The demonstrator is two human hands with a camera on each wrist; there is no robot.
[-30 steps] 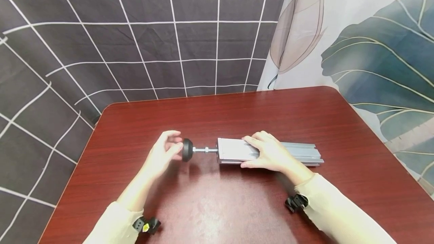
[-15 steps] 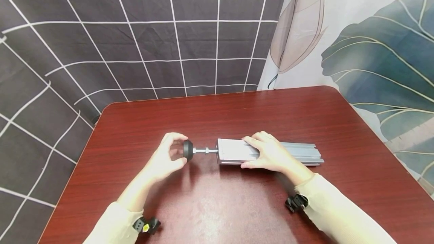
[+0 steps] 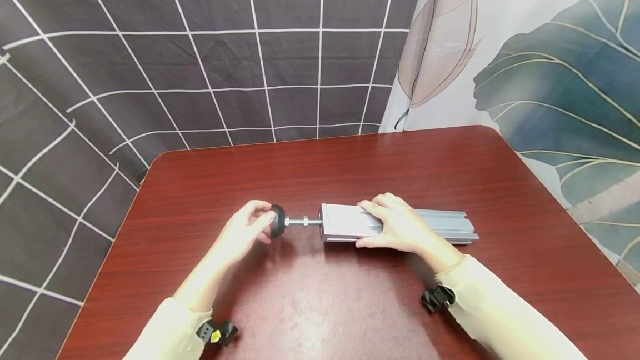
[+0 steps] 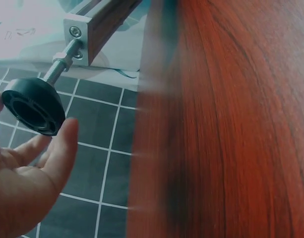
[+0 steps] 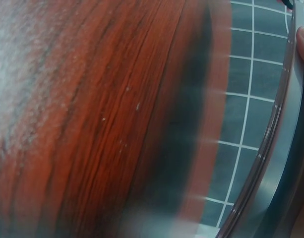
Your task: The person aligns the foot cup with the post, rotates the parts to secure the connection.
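A silver aluminium profile [image 3: 342, 220] lies lengthwise across the table, its left end capped by a plate. From that plate a threaded rod [image 4: 55, 72] with nuts on it runs out to a black round levelling foot [image 3: 278, 221]. My left hand [image 3: 245, 232] holds the foot at its outer side, thumb and fingers at the rim. In the left wrist view the foot's ribbed hollow underside [image 4: 30, 111] faces the camera. My right hand [image 3: 397, 226] grips the profile from above near its middle, thumb along the near side. The right wrist view shows the profile's long grooved side [image 5: 283, 144].
The dark red wooden table [image 3: 300, 304] has a rounded far edge. Behind it hangs a dark grey cloth [image 3: 290, 60] with white grid lines, and to the right a white leaf-patterned curtain [image 3: 550, 99]. Black camera mounts [image 3: 437, 298] sit at both wrists.
My left fingers and thumb first sit closed at the foot, then spread wide around its rim, then draw together again on it. The right hand and the profile stay in place.
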